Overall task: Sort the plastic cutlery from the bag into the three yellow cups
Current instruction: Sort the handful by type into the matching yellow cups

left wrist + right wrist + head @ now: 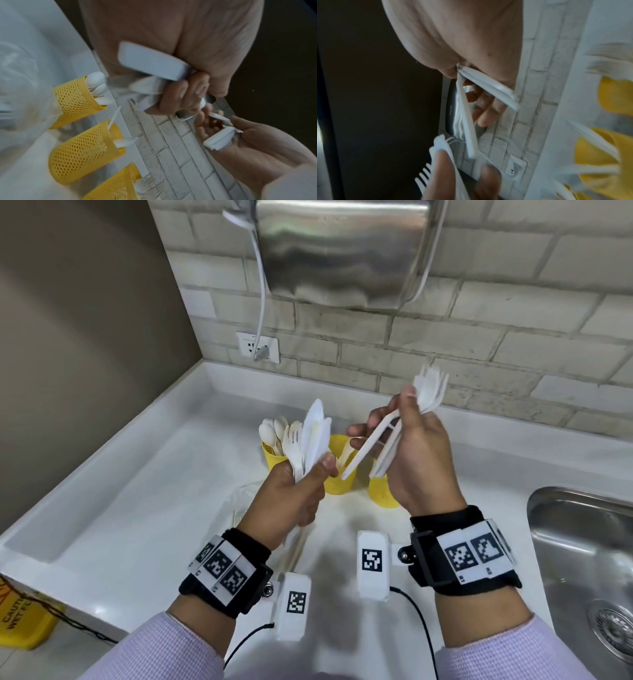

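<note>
Three yellow mesh cups stand in a row on the white counter. The left cup (pixel 273 457) (pixel 75 100) holds spoons, the middle cup (pixel 339 479) (pixel 82 151) knives, and the right cup (pixel 382 493) (pixel 111 186) forks. My left hand (pixel 308 477) grips a mixed bundle of white cutlery (pixel 312 436) upright above the left and middle cups. My right hand (pixel 394 422) pinches several white forks (pixel 430 392), tines up, handles (pixel 488 86) splayed toward the left hand. The clear plastic bag (pixel 239 501) lies under my left wrist.
A steel sink (pixel 582 559) is sunk in the counter at the right. A steel dispenser (pixel 342 251) hangs on the brick wall above the cups, with a socket (pixel 258 347) to its lower left. A yellow caution sign (pixel 24 618) stands on the floor at left.
</note>
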The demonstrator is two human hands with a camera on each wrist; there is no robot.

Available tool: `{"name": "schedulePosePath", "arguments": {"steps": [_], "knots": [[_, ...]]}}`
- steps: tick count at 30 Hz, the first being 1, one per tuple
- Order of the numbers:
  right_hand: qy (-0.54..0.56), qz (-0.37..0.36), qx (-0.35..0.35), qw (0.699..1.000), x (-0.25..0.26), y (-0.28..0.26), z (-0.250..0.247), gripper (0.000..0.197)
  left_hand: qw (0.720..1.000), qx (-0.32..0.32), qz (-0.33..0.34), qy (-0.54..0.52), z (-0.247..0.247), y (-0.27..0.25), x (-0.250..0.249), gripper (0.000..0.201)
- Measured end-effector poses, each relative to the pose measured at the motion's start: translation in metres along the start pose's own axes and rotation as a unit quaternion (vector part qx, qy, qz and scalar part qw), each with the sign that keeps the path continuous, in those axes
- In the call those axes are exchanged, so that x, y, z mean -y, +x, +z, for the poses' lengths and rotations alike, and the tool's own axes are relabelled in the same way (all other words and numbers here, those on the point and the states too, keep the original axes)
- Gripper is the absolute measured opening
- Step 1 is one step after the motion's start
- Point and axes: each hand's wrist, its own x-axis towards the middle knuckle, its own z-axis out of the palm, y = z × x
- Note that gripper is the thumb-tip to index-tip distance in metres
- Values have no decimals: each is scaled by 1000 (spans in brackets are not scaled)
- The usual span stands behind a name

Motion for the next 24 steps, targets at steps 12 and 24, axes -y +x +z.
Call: {"name": "schedulePosePath", "arguments": {"steps": [12, 24], "knots": [[-518, -245, 162, 803, -3, -8, 8, 30, 996, -18, -52, 73, 7, 6, 1, 32], [-295, -207, 21, 933, 5, 11, -1, 8, 978, 13, 11, 206, 2, 2, 3, 21]]}}
